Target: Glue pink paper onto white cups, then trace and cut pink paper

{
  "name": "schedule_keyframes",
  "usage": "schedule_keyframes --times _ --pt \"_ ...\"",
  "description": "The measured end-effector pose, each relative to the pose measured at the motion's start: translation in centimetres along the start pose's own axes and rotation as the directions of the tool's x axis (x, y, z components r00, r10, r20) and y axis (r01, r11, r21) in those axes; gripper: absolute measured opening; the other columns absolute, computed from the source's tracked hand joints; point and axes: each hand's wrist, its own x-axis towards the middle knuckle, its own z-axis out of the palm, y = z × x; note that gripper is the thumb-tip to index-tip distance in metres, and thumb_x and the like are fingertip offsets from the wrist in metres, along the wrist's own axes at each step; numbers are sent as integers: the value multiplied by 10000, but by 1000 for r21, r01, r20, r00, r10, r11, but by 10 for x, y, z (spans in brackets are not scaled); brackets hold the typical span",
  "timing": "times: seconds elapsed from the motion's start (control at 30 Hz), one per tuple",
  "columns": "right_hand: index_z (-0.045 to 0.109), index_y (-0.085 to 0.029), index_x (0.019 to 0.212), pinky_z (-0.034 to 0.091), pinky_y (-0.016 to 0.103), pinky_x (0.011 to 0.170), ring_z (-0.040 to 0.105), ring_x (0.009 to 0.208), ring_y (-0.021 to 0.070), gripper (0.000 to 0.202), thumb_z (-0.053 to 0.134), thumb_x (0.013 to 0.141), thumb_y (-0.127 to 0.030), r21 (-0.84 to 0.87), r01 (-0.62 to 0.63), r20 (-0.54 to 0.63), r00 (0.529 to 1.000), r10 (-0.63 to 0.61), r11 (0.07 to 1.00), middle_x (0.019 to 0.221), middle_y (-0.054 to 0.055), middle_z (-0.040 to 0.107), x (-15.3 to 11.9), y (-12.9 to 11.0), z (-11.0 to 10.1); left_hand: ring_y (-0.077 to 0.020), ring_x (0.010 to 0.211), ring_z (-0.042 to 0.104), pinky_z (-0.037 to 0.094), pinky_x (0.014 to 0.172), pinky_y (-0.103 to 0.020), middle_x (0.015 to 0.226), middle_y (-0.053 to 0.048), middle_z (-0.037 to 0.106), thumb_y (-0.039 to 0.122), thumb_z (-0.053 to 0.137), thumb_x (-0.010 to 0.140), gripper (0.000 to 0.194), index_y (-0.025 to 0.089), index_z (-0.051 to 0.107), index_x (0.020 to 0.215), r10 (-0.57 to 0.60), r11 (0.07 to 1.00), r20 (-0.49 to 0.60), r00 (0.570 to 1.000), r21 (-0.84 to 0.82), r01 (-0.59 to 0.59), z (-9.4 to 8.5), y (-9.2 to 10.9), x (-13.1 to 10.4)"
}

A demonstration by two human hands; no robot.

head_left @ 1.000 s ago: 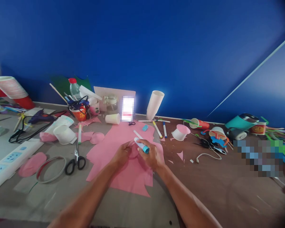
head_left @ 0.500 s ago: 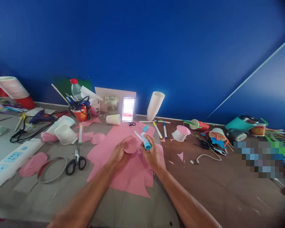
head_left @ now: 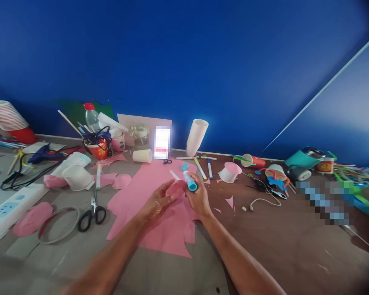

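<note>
one likely gluing step: pinching pink paper (head_left: 176,189) in left hand (head_left: 156,203), gripping glue stick (head_left: 190,180) in right hand (head_left: 199,199); probably needing steadiness next

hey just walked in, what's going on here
A person is working with pink paper. Their left hand holds a rounded pink piece, and their right hand grips a white-and-turquoise tube, probably a glue stick, close beside it. Both hands are over larger pink sheets. Scissors lie to the left, and a pink-topped white cup stands to the right.
</note>
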Motion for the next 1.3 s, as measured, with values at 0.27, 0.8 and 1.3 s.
schedule_keyframes --times 0.27,0.8,1.3 --pt "632 -250 1175 563 349 880 684 1054 230 479 543 728 -104 -76 76 221 974 -57 994 1184 50 716 -2 -6 -4 -203 975 639 483 818 -277 1095 -64 716 204 811 645 431 208 732 1069 50 996 -100 994 77 -43 2 1 2" --pt "675 -220 1066 588 327 772 716 859 211 284 599 803 -292 34 188 321 928 -188 982 1044 59 755 -13 -23 -6 -155 720 634 480 590 -236 820 -20 691 315 728 730 322 191 676 1023 142 990 -263 954 39 -137 -7 -3 10" --pt "658 -254 1138 565 375 915 717 1026 254 314 579 836 -226 -154 273 444 878 -180 949 1132 68 748 -20 -24 7 -230 893 663 486 626 -275 1059 -89 716 366 733 742 424 170 666 1111 152 988 -233 961 2 -156 -10 -9 13"
